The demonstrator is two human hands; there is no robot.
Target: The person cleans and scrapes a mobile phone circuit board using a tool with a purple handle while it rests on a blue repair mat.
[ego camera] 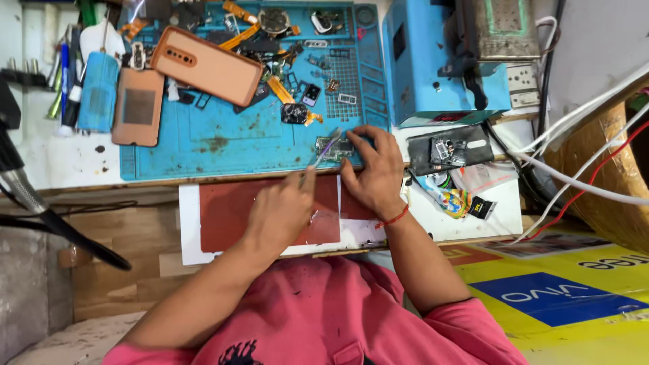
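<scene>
My left hand [282,211] grips a thin metal tool [324,150] like a pen, its tip resting on a small green circuit board [336,149]. The board lies at the near edge of a blue work mat [203,145]. My right hand [373,170] presses down on the board's right side with its fingertips, pinning it to the mat. A red thread circles my right wrist. Both hands sit close together, just above a red sheet [226,217] on white backing.
An orange phone back cover [206,65], a brown phone panel [138,107] and several loose small parts litter the mat. A blue box-shaped machine [439,61] stands at the right. Next to it are an opened black phone [449,151], a glue tube [451,197] and white and red cables [581,182].
</scene>
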